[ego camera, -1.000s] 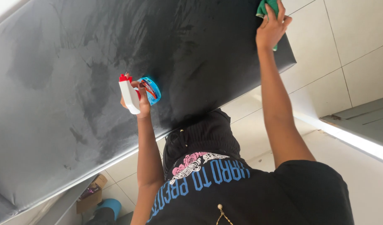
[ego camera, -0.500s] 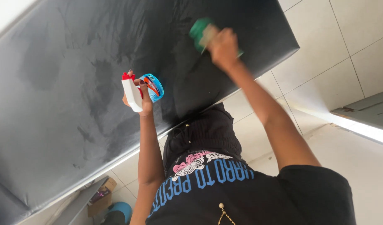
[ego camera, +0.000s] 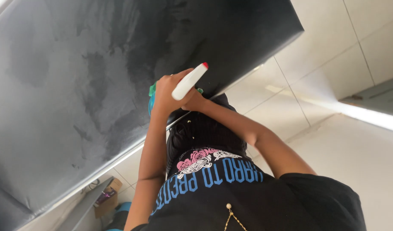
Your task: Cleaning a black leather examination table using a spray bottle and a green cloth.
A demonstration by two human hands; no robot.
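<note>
Hands meet at the near edge of the black table [ego camera: 119, 85], and we look down on them over our own dark printed shirt [ego camera: 230, 188]. Our left hand [ego camera: 168, 96] has its grip clamped on a spray bottle [ego camera: 189, 81]: the white nozzle part with its red tip juts out of the fist, up and away towards the far side, while a sliver of the blue body [ego camera: 151, 105] shows just below the knuckles on the outer side of the grip. Our right hand [ego camera: 195, 102] lies right behind the left, touching or nearly touching it, and is mostly hidden by the bottle and the left fist, so we cannot tell whether its grip is apart or together. A small piece of green cloth [ego camera: 152, 89] peeks out just above the left grip, pressed against the table; we cannot tell which fingers hold it. Beyond the grip the black surface spreads away with dull grey smears and streaks across it. Below and outward from the left forearm, well apart from the hands, a brown cardboard box [ego camera: 107, 199] sits on the pale tiled floor [ego camera: 316, 85], beside a grey strip running along under the table's edge.
</note>
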